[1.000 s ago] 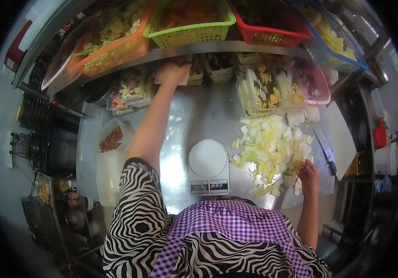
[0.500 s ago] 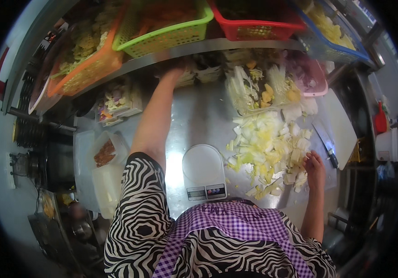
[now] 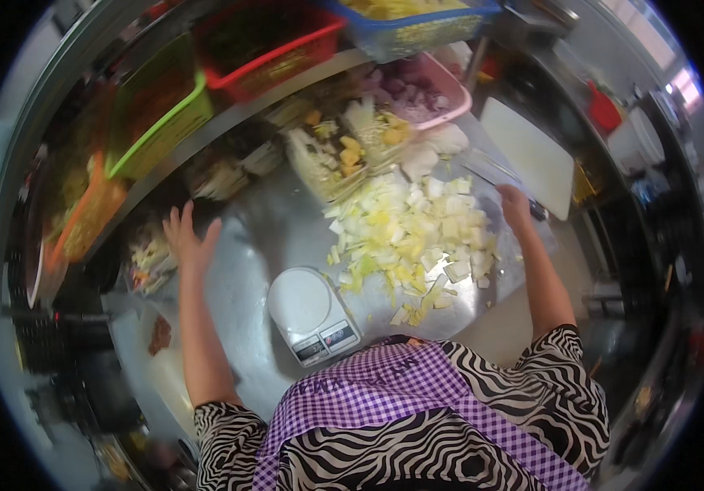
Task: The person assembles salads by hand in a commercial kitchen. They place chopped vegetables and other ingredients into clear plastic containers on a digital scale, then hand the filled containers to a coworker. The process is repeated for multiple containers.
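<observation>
My left hand [image 3: 191, 239] is held out at the left with its fingers spread, holding nothing. Just beside it is a clear container of mixed cut vegetables [image 3: 149, 260]. At the right, my right hand [image 3: 515, 204] is by a knife [image 3: 539, 211] with a dark handle; blur hides its fingers, and I cannot tell whether it touches the knife. Between my hands a heap of chopped pale cabbage [image 3: 405, 225] lies on the steel table [image 3: 237, 270]. A white kitchen scale [image 3: 303, 304] stands near my apron with nothing on its round plate.
Clear containers of packed vegetables [image 3: 350, 151] stand behind the cabbage. Beside them is a pink basket of purplish pieces [image 3: 450, 110]. A white cutting board [image 3: 532, 151] lies at the right. Overhead, a shelf holds green [image 3: 160, 135], red [image 3: 278, 61] and blue [image 3: 417, 33] baskets.
My left hand has come back from under the shelf, out to the left, fingers spread. My right hand has moved from the cabbage's edge toward the knife. The whole view has turned.
</observation>
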The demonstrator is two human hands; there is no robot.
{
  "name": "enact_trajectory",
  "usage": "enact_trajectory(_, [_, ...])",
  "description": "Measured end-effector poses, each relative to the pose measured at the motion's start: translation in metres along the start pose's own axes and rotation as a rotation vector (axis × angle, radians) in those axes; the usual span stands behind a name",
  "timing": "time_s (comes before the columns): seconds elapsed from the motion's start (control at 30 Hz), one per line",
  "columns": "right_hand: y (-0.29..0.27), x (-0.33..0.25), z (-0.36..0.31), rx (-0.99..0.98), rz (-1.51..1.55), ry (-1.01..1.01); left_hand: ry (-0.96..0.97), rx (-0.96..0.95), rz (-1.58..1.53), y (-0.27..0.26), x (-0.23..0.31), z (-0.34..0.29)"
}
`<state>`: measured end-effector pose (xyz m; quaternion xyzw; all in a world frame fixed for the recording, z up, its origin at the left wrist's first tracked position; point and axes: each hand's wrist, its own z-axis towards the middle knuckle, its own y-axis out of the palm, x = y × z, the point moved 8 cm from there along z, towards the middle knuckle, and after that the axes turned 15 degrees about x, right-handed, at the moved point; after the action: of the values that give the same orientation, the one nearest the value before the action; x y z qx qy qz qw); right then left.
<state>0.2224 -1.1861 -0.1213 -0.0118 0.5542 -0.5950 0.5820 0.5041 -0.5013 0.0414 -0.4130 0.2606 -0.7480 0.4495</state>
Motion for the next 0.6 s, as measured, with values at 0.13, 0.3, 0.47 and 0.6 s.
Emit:
enact_trajectory(0.13, [0.017, 0.023, -0.021, -0.152, -0.148, -0.198, -0.086, 0.206, 0.149, -0.133, -0.059, -0.077])
enact_trajectory(0.3, [0.005, 0.033, -0.02, -0.09, -0.057, -0.275, -0.432, 0.325, 0.524, -0.26, -0.197, -0.191])
enact_trajectory(0.47, [0.012, 0.019, -0.01, -0.165, 0.349, 0.141, -0.681, 0.003, 0.559, -0.254, -0.249, -0.251])
enact_trajectory(0.6, [0.0, -0.081, -0.02, -0.224, 0.22, -0.155, -0.532, 0.069, 0.598, -0.245, -0.259, -0.253])
